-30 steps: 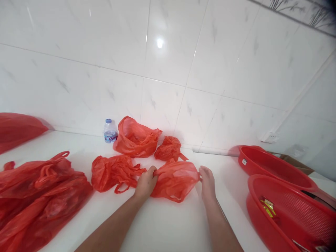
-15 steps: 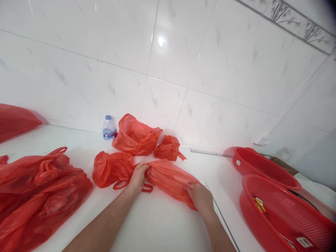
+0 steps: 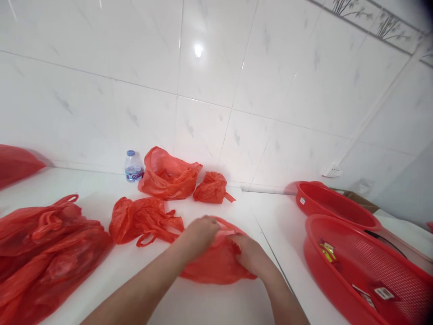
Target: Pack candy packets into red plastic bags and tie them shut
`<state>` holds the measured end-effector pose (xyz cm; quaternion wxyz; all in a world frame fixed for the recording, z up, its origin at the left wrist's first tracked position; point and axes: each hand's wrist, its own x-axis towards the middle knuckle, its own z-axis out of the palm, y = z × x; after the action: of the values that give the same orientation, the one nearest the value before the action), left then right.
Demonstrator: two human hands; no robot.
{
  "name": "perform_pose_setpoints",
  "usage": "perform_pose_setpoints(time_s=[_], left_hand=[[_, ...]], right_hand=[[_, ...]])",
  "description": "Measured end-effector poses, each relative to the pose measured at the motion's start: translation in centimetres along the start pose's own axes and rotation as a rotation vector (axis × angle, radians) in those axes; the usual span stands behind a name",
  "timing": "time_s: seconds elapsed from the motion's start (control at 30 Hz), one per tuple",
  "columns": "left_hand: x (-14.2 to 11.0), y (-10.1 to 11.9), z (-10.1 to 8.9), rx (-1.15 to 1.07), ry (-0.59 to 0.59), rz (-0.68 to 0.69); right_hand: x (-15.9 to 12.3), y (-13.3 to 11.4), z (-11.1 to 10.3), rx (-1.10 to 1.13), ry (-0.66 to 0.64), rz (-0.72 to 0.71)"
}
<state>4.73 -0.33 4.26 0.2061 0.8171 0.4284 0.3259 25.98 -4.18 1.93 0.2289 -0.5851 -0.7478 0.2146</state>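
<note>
A thin red plastic bag (image 3: 216, 268) lies on the white tabletop under both my hands, its near edge spread in a curve. At the bag's upper part, my left hand (image 3: 202, 234) has closed fingers on the plastic; the fingertips are partly blurred. My right hand (image 3: 250, 253) grips the bag's right side with curled fingers, some of them hidden by the plastic. Just left of this bag rests a crumpled red bag (image 3: 140, 219) with its handle loops showing. Behind stand an open-topped red bag (image 3: 169, 178) and a small bunched red bag (image 3: 211, 188).
A small water bottle (image 3: 133, 167) stands by the tiled wall. Heaped red bags (image 3: 50, 262) cover the left side, with another red bag (image 3: 18, 164) behind. At right are a perforated red basket (image 3: 365, 243) holding small packets and a second red basket (image 3: 338, 203).
My left hand has moved right, closer to my right hand. The bag, stretched lengthwise between them before, now spreads wider toward me. The view has shifted slightly.
</note>
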Motion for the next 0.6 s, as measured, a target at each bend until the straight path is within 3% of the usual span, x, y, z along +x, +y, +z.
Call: perform_pose_setpoints(time_s=[0.1, 0.17, 0.27, 0.37, 0.47, 0.6], left_hand=[[1.0, -3.0, -1.0, 0.208, -0.077, -0.028], [1.0, -3.9, -1.8, 0.287, -0.127, -0.032], [0.5, -3.0, -2.1, 0.417, -0.155, 0.021], [0.0, -1.0, -1.5, 0.56, -0.073, 0.139], [-0.3, -0.1, -0.4, 0.528, -0.021, 0.256], [-1.4, -1.9, 1.5, 0.416, 0.101, 0.262]], right_hand=[[-1.0, 0.0, -1.4, 0.143, -0.126, 0.055], [-1.1, -0.2, -2.0, 0.163, -0.115, 0.106], [-0.5, -0.9, -2.0, 0.009, 0.164, 0.122], [0.2, -1.1, -0.7, -0.16, 0.385, -0.001], [0.8, -0.4, 1.3, -0.226, 0.306, -0.099], [1.4, 0.8, 2.8, -0.246, 0.17, -0.099]])
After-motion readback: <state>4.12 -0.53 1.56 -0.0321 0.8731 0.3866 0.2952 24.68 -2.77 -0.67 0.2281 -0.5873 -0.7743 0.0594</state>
